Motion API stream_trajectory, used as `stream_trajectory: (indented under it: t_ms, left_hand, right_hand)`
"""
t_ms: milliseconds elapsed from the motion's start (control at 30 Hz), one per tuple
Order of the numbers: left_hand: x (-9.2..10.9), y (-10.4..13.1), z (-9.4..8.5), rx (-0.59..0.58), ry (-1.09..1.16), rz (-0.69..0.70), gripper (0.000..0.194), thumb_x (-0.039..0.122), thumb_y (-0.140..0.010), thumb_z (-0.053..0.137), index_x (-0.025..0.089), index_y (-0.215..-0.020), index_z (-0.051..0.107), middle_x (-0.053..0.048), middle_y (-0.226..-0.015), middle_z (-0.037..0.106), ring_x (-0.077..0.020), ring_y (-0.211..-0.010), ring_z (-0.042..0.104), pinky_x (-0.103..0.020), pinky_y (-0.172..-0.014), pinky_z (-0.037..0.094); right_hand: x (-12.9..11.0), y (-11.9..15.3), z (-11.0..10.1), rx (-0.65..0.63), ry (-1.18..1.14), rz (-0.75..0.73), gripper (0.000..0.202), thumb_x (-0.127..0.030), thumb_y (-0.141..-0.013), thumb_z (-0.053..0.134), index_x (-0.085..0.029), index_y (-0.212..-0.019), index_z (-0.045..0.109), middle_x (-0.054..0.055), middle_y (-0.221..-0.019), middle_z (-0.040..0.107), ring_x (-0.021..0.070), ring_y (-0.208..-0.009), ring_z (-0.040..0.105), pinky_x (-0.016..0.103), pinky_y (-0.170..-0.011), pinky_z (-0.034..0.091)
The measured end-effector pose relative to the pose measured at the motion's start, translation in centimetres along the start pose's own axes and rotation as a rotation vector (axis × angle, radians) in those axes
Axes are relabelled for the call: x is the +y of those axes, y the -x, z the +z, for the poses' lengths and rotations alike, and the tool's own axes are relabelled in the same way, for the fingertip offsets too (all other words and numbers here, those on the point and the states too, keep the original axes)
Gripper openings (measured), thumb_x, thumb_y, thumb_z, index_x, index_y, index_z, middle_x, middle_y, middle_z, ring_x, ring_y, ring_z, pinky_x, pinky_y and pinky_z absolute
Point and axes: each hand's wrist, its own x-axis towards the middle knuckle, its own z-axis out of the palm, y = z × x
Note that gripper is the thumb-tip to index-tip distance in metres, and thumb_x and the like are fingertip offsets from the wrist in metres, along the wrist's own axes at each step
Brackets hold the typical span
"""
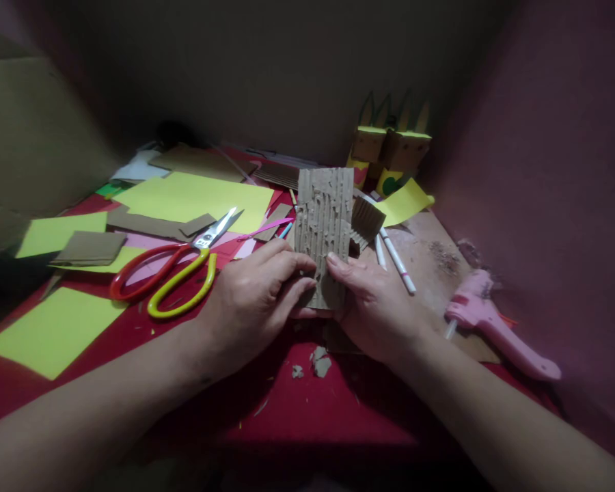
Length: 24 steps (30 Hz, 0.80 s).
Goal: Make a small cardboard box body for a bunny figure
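Note:
A rectangular piece of corrugated cardboard (324, 219) is held up in front of me, its ridges bare and patches of torn paper still clinging to them. My right hand (376, 301) grips its lower right part, thumb on the ridged face and fingers behind. At the lower left of the same piece, my left hand (259, 290) is closed in a pinch against the ridged surface. Torn paper scraps (320, 362) lie on the red table cover (287, 410) below. Left of my left hand rest scissors (184, 263) with one red and one yellow handle, blades slightly apart.
Yellow paper sheets (195, 198) and cardboard offcuts (89, 247) spread over the left side. A pink glue gun (497, 321) lies on the right, near white markers (397, 260). Two cardboard figures with pointed tops (408, 147) stand at the back right. Walls close in behind and right.

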Motion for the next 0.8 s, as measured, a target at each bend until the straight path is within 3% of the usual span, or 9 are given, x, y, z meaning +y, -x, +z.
stream_trajectory:
  t_ms: [233, 367, 567, 800]
  left_hand:
    - [0.12, 0.02, -0.05, -0.046, 0.038, -0.034, 0.016, 0.011, -0.093, 0.056, 0.015, -0.081, 0.066, 0.000, -0.070, 0.060, -0.0123, -0.059, 0.056, -0.023, -0.054, 0.042]
    - [0.07, 0.23, -0.06, -0.062, 0.046, 0.023, 0.015, 0.009, -0.092, 0.053, 0.016, -0.081, 0.060, -0.001, -0.074, 0.059, -0.0135, -0.064, 0.057, -0.024, -0.057, 0.044]
    - [0.21, 0.00, -0.05, 0.028, 0.009, 0.009, 0.003, 0.018, -0.096, 0.058, 0.017, -0.093, 0.059, -0.003, -0.082, 0.061, -0.0157, -0.073, 0.059, -0.026, -0.064, 0.048]
    - [-0.05, 0.41, 0.52, -0.008, -0.061, 0.068, 0.015, 0.018, -0.097, 0.048, 0.019, -0.084, 0.055, -0.003, -0.081, 0.057, -0.0147, -0.066, 0.055, -0.026, -0.056, 0.044]
  right_hand:
    - [0.55, -0.02, -0.27, 0.003, 0.002, -0.005, 0.011, -0.033, -0.082, 0.068, -0.022, -0.081, 0.065, 0.003, -0.081, 0.070, 0.0225, -0.088, 0.070, 0.039, -0.077, 0.061]
    - [0.31, -0.20, -0.43, 0.019, 0.000, -0.024, 0.012, -0.033, -0.082, 0.067, -0.022, -0.080, 0.066, 0.003, -0.082, 0.071, 0.0229, -0.088, 0.069, 0.040, -0.078, 0.061]
    - [0.03, -0.04, -0.01, 0.018, -0.023, -0.029, 0.010, -0.029, -0.083, 0.065, -0.021, -0.078, 0.067, 0.002, -0.073, 0.068, 0.0215, -0.080, 0.069, 0.039, -0.075, 0.061]
    - [0.30, -0.01, -0.27, -0.011, 0.008, -0.039, 0.018, -0.035, -0.082, 0.069, -0.021, -0.072, 0.065, 0.003, -0.071, 0.068, 0.0221, -0.079, 0.069, 0.040, -0.075, 0.061]
